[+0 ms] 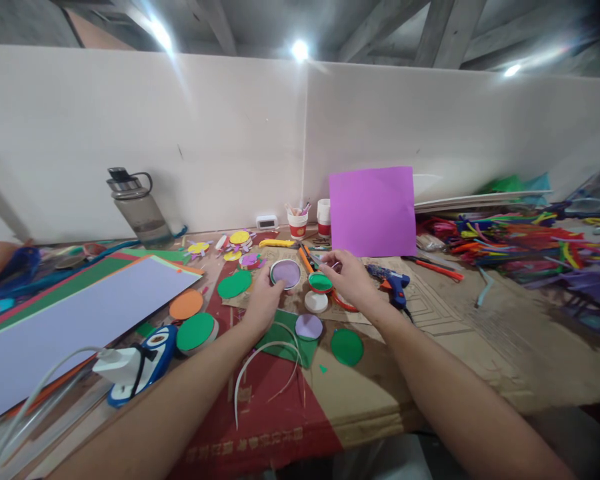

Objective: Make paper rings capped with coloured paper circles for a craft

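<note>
My left hand [263, 301] rests on the table with its fingers curled against the near edge of a round lid covered with lilac paper [286, 273]. My right hand [344, 275] is closed in a pinch over a small round cap with a green paper top [321, 283], and a thin metal tool I cannot name pokes out of its fingers. A white cap [316, 302] lies just below that one. A lilac paper disc [309, 327] and a green disc [347, 347] lie nearer to me on a green sheet [280, 343].
More green discs [234, 284] and an orange disc [186, 304] lie to the left beside a large lilac sheet [75, 320]. A blue glue gun [390, 279], a pink sheet [373, 210], paper cups [297, 223], a water bottle [137, 210] and piled pipe cleaners [520, 243] surround the cardboard work surface [455, 320].
</note>
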{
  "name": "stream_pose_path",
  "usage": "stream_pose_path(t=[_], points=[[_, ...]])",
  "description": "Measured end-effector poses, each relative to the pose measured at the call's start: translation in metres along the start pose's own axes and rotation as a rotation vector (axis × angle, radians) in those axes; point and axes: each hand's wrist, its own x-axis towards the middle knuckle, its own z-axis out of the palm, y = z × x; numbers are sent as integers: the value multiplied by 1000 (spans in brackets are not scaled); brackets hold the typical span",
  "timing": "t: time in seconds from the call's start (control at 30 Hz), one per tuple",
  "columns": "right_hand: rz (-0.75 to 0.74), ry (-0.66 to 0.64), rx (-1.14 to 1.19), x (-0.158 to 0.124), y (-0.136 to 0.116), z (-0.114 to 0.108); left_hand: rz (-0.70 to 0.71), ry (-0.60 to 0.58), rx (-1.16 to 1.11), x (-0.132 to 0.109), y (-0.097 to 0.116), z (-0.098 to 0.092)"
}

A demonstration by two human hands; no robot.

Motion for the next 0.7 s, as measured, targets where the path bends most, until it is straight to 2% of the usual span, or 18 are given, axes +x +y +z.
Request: stream_pose_path(t=[0.17, 0.33, 0.53, 0.7], points=[[-41, -112, -371, -3, 5, 0, 17, 32, 36, -1, 4, 2], [-21, -246, -578, -9, 4, 3, 16, -62, 85, -8, 13, 5], [-52, -262, -575, -7, 7, 4, -27, -99, 190, -5, 11, 5], [-74, -188, -346, -5, 7, 2, -31, -87, 192, -7, 14, 5]])
